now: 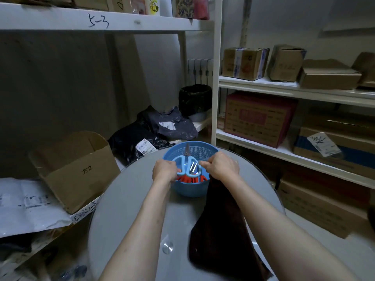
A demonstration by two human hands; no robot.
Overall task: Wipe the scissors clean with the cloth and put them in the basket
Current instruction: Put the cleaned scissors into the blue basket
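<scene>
A pair of scissors with light-blue handles lies over the blue plastic basket, blades pointing away from me. Red-handled scissors lie underneath in the basket. My left hand grips the left handle loop. My right hand is at the right handle loop, fingers curled, and a dark brown cloth hangs from under it down onto the round grey table.
An open cardboard box and grey mail bags sit on the low shelf at left. Black parcel bags lie behind the basket. White shelving with cardboard boxes stands at right. A black-lined bin is at the back.
</scene>
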